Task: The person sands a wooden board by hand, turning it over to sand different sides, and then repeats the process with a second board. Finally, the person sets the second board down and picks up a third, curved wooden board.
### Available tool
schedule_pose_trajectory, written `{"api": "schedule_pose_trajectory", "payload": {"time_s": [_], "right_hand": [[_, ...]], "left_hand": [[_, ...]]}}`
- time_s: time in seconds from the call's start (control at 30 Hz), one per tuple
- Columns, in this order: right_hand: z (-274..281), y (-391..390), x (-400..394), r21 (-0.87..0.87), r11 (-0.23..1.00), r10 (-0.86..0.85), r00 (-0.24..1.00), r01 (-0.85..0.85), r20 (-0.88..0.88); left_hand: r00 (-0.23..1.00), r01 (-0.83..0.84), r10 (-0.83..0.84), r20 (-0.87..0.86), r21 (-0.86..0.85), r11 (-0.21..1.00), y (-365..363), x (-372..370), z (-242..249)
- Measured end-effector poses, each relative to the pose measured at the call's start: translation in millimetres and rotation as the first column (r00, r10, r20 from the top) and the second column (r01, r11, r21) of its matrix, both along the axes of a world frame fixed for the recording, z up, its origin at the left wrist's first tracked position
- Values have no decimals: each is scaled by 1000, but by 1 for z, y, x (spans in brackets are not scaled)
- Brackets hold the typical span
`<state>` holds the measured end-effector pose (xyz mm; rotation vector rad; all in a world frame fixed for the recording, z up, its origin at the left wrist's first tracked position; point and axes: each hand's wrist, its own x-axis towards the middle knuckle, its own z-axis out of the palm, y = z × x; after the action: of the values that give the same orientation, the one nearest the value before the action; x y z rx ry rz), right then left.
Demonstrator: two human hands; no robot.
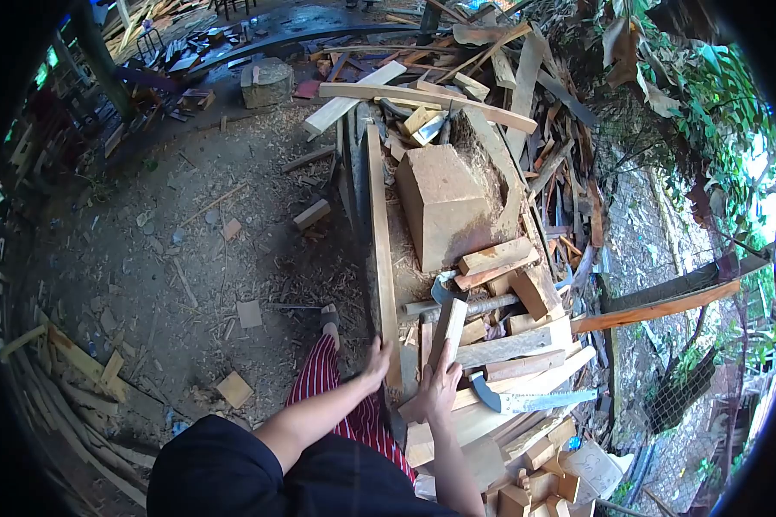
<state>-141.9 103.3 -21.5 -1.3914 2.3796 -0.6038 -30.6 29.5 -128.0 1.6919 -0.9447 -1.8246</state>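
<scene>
Dark earthen ground [190,258], scattered with wood chips, spreads on the left of an outdoor work place, and on the right stands a crowded bench with many cut pieces. Above the near part of this bench, the right hand [441,385] grasps a short, pale, rectangular wooden block [450,323] by its near end, while its far end points away from the person. The left hand [377,360] is at the near part of a long, narrow, light-brown wooden board [381,241], with fingers bent at its edge; whether it grips firmly, I cannot tell. I judge the block to be stiff, dry and rather light, not fragile, though its sawn edges may give splinters; holding it across the flat sides seems safest. The long board is probably heavier and may bend slightly, so it is better taken by both edges. On the right, near the block, lies a handsaw with blue-grey handle and pale blade [547,401].
</scene>
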Motion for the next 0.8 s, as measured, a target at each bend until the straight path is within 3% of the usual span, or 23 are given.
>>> {"api": "schedule_pose_trajectory", "payload": {"time_s": [0.17, 0.23, 0.3, 0.37, 0.43, 0.5, 0.57, 0.6, 0.63, 0.67, 0.7, 0.77, 0.8], "right_hand": [[5, 2, 0, 25, 999, -28, 999, 27, 29], [1, 6, 3, 1, 1000, -12, 999, 11, 37], [-2, 4, 7, 37, 999, 2, 999, -3, 35], [4, -4, 17, 26, 997, 70, 997, -70, -35], [-2, -12, 27, 97, 989, 118, 993, -115, -19], [-13, -24, 39, 40, 979, 202, 968, -198, -150], [-17, -42, 52, 53, 968, 251, 953, -246, -167], [-25, -49, 57, 127, 958, 274, 953, -258, -132], [-36, -57, 61, 201, 942, 292, 952, -270, -94], [-51, -60, 65, 183, 944, 307, 933, -274, -188], [-57, -68, 68, 239, 932, 308, 943, -272, -128], [-148, -59, 67, 32, 957, 276, 875, -287, -397], [-117, -73, 72, 247, 940, 298, 922, -237, -249]], "left_hand": [[1000, 20, -20, 13, 58, 998, -28, 3, 1], [985, 85, -79, 152, -31, 996, -27, 10, 19], [893, 237, -144, 426, -174, 956, -31, 16, -27], [834, 349, -157, 529, -285, 893, -40, 27, -66], [853, 385, -225, 471, -278, 880, -54, 35, -51], [884, 317, -158, 441, -315, 895, -55, 33, -27], [944, 172, -55, 327, -340, 924, -52, 32, -11], [957, 208, -147, 252, -233, 950, -51, 33, 8], [979, 155, -124, 159, -197, 968, -49, 28, 30], [978, 155, -118, 172, -225, 962, -46, 24, 22], [977, 157, -111, 184, -254, 955, -44, 20, 7], [951, 219, -109, 289, -381, 898, -33, 7, -33], [878, 343, -155, 452, -371, 863, -41, 7, 1]]}}
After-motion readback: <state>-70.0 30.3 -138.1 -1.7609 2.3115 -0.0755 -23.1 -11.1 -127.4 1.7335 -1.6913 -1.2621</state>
